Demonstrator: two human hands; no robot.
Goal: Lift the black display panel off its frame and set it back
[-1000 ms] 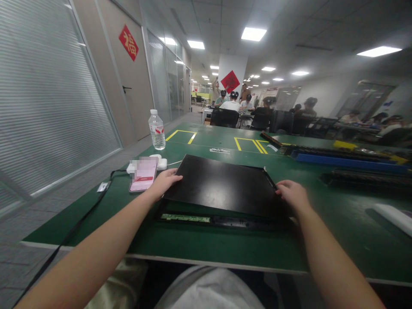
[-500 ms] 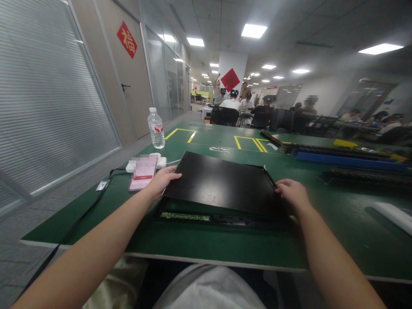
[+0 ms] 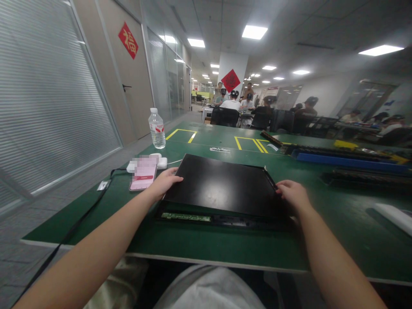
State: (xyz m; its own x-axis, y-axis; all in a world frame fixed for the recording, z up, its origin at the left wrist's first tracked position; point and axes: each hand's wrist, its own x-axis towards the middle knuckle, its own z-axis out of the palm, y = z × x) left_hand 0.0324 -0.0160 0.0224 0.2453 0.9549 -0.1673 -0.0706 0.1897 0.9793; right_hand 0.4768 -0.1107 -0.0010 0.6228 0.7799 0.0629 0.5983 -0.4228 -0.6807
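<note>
A flat black screen panel (image 3: 222, 184) lies over a dark frame on the green table, facing up. Its near edge stops short of the frame's near strip (image 3: 244, 222), where a green circuit board (image 3: 186, 217) is exposed. My left hand (image 3: 167, 182) is closed on the panel's left edge, thumb on top and fingers mostly hidden beneath. At the right side, the fingertips of my right hand (image 3: 291, 193) pinch the thin dark edge of the frame (image 3: 270, 178). How the panel sits within the frame at its right edge is too dark to tell.
Left of the panel lie a phone (image 3: 143, 174) and white charger pieces (image 3: 162, 162), with a water bottle (image 3: 157, 129) behind. A blue strip (image 3: 347, 162) and dark strips lie at the back right, a white object (image 3: 394, 218) nearer. People sit at tables beyond.
The panel's far left part has come down slightly, and its surface lies flatter over the frame. My left hand has shifted slightly with it; my right hand keeps its place.
</note>
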